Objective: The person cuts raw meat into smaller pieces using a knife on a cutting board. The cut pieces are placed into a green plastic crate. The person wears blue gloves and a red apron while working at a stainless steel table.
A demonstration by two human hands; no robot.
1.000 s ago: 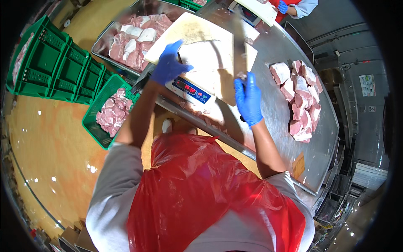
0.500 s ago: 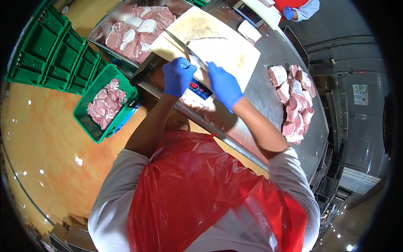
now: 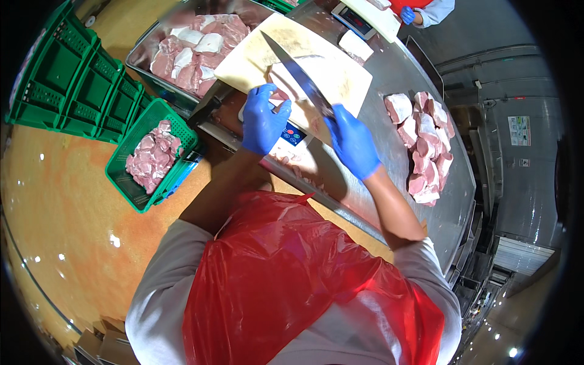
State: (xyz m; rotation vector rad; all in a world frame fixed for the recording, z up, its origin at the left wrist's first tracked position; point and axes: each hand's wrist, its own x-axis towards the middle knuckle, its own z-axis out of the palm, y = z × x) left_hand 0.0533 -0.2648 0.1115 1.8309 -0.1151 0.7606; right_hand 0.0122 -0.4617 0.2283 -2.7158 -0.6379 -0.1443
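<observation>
My right hand [image 3: 354, 143], in a blue glove, is wrapped round the handle of a long knife [image 3: 298, 76]. Its blade points up and to the left, over a pale slab of meat with a white fat side [image 3: 316, 74]. That slab lies on a white cutting board [image 3: 243, 64]. My left hand [image 3: 265, 121], also gloved in blue, is at the slab's near left end, thumb and fingers apart, with nothing visibly gripped. Whether its fingertips touch the meat I cannot tell. Beneath that hand, partly hidden, is a scale [image 3: 294, 135] with a blue button panel.
A metal tub [image 3: 137, 58] of meat pieces stands beyond the board's left. A green basket [image 3: 112, 164] holds small trimmings, beside stacked green crates [image 3: 73, 79]. Cut meat pieces [image 3: 426, 146] lie on the steel table's right [image 3: 389, 158]. A co-worker's gloved hand [image 3: 407, 14] shows at the far side.
My right hand has moved right and nearer, swinging the blade upright across the slab. My left hand has gone from a closed fist to spread fingers, slightly lower.
</observation>
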